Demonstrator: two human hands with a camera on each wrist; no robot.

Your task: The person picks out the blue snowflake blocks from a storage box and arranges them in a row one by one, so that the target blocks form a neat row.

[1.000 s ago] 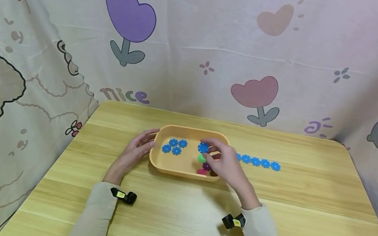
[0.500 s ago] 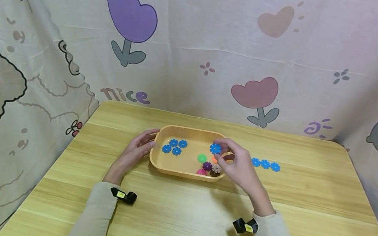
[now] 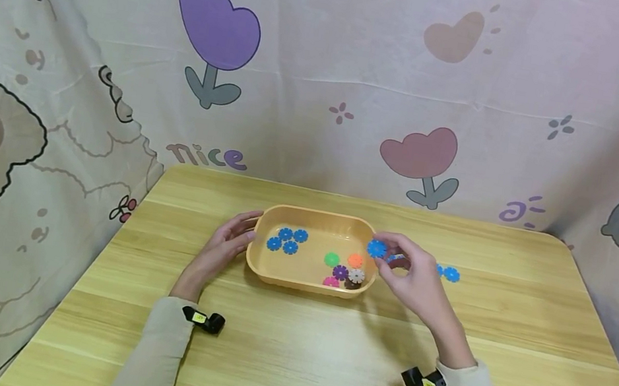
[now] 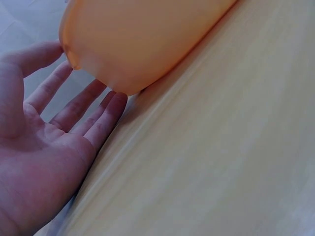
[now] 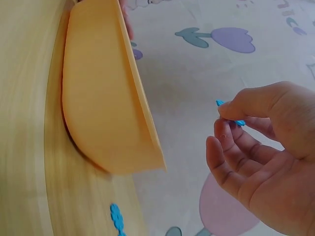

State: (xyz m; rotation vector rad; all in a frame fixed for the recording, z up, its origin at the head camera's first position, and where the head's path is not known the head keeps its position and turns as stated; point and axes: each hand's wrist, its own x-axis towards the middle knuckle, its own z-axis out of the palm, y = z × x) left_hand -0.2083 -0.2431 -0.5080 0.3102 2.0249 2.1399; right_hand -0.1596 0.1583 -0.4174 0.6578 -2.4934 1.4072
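Observation:
My right hand (image 3: 419,283) pinches a blue snowflake building disc (image 3: 376,249) between thumb and fingers, just over the basin's right rim. The right wrist view shows this disc (image 5: 239,123) nearly edge-on, raised above the table. My left hand (image 3: 219,249) rests its fingertips against the left end of an orange-yellow plastic basin (image 3: 296,284); in the left wrist view the fingers (image 4: 81,105) are loosely extended. Several blue discs (image 3: 290,247) lie grouped at the basin's left. Beyond my right hand, a row of blue discs (image 3: 451,274) lies on the table, partly hidden.
Green (image 3: 332,260), orange (image 3: 355,261), purple (image 3: 340,272), white (image 3: 356,276), pink (image 3: 331,281) and dark brown (image 3: 352,285) discs lie at the basin's right end. The wooden table (image 3: 285,356) reaches back to a printed cloth backdrop (image 3: 315,74).
My right hand has carried the blue disc rightward, from inside the basin to its right rim. More of the row is now covered by that hand. The left hand stays in place.

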